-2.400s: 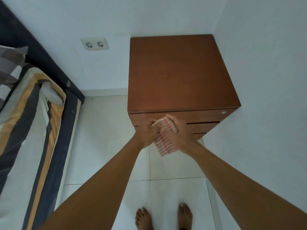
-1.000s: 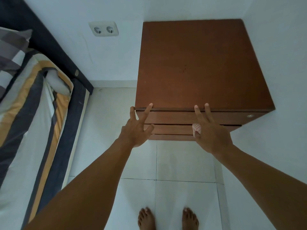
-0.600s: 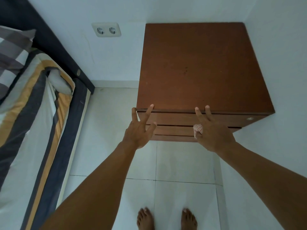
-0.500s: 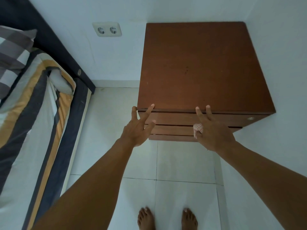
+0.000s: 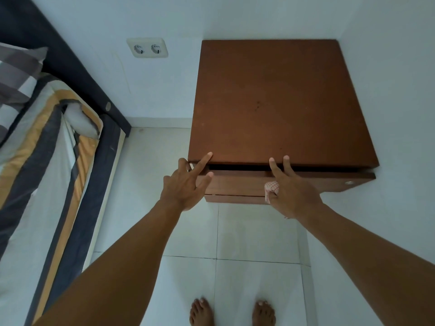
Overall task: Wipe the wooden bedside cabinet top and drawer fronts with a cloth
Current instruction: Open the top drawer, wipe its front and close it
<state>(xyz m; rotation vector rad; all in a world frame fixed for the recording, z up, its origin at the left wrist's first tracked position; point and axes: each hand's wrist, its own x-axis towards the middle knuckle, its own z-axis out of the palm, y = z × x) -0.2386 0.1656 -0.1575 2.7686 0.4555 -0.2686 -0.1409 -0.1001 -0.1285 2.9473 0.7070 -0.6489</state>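
Bed (image 5: 47, 161) with striped cover along the left edge, double wall socket (image 5: 147, 47) above the floor gap, then the wooden bedside cabinet (image 5: 277, 102) tucked in the right corner. Bare feet at bottom on the tiled floor (image 5: 235, 231).

Left hand (image 5: 183, 184): fingers spread wide, empty, index tip on the front lip of the cabinet top near its left corner, the other fingers down against the top drawer (image 5: 235, 182).

The top drawer stands slightly out, with a dark gap showing under the top's front edge. A second drawer front (image 5: 233, 199) sits below it, flush as far as can be seen.

Right hand (image 5: 292, 191): two fingers stretched up to the top's front lip, the rest curled around the cloth (image 5: 271, 188), a red-checked rag bunched in the palm with only a corner poking out by the thumb. So the cloth is in the right hand, off the wood for now.

Step in hand, by my read: handling the top drawer, not wiping. Whether the fingertips hook into the gap or just rest on the lip is hard to tell from this angle.

Top surface looks bare apart from a few small dark specks near the middle.

Next move probably calls for freeing the cloth out of the curled fingers, flattening it under the palm, and pressing it onto the top or the drawer face for broad strokes.
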